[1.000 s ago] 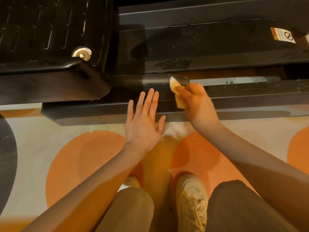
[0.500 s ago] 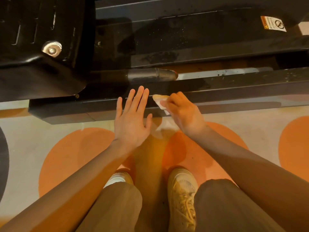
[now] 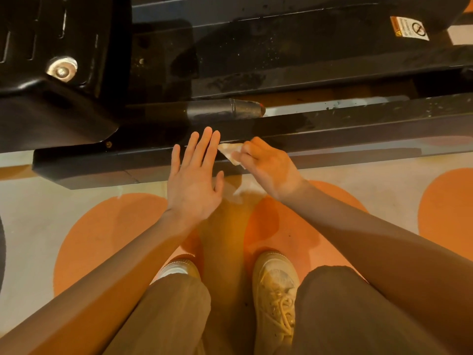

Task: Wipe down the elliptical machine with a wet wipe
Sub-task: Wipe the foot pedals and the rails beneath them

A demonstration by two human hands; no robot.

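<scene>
The elliptical machine's black base rail (image 3: 102, 162) runs across the view just beyond my feet, with a grey tube end (image 3: 225, 110) above it. My right hand (image 3: 268, 170) pinches a folded pale wet wipe (image 3: 231, 151) and presses it against the rail's front edge. My left hand (image 3: 194, 183) is held flat with straight fingers just left of the wipe, its fingertips over the rail.
A black pedal housing (image 3: 51, 111) with a silver bolt (image 3: 62, 67) bulks at the upper left. A warning sticker (image 3: 409, 28) sits on the far dusty frame. Below lies a pale floor with orange circles (image 3: 102, 239); my shoes (image 3: 276, 290) stand close to the rail.
My right hand has brought the wipe down from the grey tube end to the front rail and slid it slightly left. My left hand has stayed flat beside it.
</scene>
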